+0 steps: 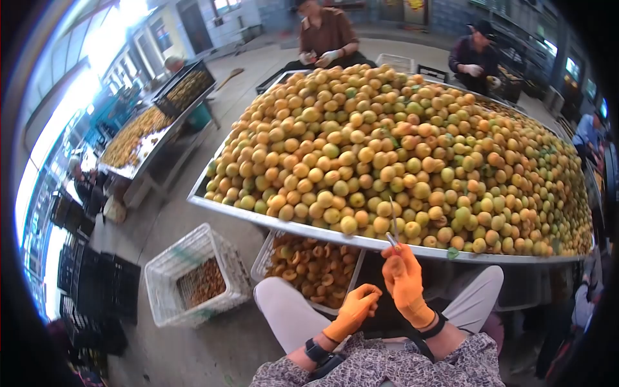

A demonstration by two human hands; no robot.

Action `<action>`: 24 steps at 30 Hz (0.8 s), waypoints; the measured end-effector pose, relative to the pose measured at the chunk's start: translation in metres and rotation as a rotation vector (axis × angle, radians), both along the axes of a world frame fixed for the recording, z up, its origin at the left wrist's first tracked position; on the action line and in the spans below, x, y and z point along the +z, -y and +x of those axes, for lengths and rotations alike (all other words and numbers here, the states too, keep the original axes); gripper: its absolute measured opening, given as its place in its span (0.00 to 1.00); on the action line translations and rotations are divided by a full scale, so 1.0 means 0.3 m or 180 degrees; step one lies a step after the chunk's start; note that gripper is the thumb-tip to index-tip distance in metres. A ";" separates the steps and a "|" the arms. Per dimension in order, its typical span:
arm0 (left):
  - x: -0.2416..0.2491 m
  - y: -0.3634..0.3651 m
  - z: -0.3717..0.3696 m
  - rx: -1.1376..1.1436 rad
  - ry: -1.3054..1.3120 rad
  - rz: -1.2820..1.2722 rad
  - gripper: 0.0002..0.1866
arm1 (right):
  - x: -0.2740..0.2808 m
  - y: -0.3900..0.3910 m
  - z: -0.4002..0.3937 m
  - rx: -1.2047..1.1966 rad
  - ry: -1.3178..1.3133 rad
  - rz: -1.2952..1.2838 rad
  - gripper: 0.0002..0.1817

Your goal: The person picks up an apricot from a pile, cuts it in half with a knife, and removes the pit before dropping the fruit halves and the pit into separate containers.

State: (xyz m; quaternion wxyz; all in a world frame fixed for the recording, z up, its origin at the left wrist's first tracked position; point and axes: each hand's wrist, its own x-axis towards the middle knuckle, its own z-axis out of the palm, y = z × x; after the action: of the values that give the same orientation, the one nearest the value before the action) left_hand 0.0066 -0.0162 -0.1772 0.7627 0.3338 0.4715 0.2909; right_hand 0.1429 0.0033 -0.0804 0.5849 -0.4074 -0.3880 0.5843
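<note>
My right hand (406, 277), in an orange glove, is raised at the front edge of a heap of apricots (387, 155). Its fingers are closed around a small knife (394, 222), whose thin blade points up and overlaps the fruit. Lower and to the left, my left hand (358, 309), also gloved in orange, is closed with its fingers curled in; I cannot tell what, if anything, is inside. Beside it stands a white crate (259, 261) of split apricot halves (309, 264), partly under the tray's metal rim (290, 224).
Left of my knees, a white crate (164, 284) holds brown pits (205, 281). Black crates (97, 284) are stacked further left. Two people (325, 39) (477, 58) sit behind the heap. Another fruit-covered table (138, 142) stands at the back left.
</note>
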 end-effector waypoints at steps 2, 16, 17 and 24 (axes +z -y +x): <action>-0.027 -0.078 0.121 -0.0252 0.0220 0.0469 0.16 | 0.034 0.032 0.053 -0.0401 0.0125 0.0379 0.19; 0.331 -0.391 0.158 -0.0608 -0.2156 0.3123 0.10 | -0.075 0.066 0.386 -0.1542 0.1804 0.0214 0.14; 0.375 -0.423 0.155 -0.0588 -0.2449 0.3248 0.10 | -0.091 0.048 0.413 -0.1110 0.1974 -0.0144 0.15; 0.366 -0.777 0.266 0.0155 -0.2054 0.3727 0.13 | -0.055 0.088 0.417 -0.0876 0.0922 0.0079 0.13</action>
State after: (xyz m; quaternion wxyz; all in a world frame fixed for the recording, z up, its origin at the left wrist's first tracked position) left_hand 0.0863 0.2170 -0.0675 0.2695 0.7521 0.4476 0.4015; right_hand 0.2680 -0.0231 -0.0969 0.6022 -0.5292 -0.4159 0.4293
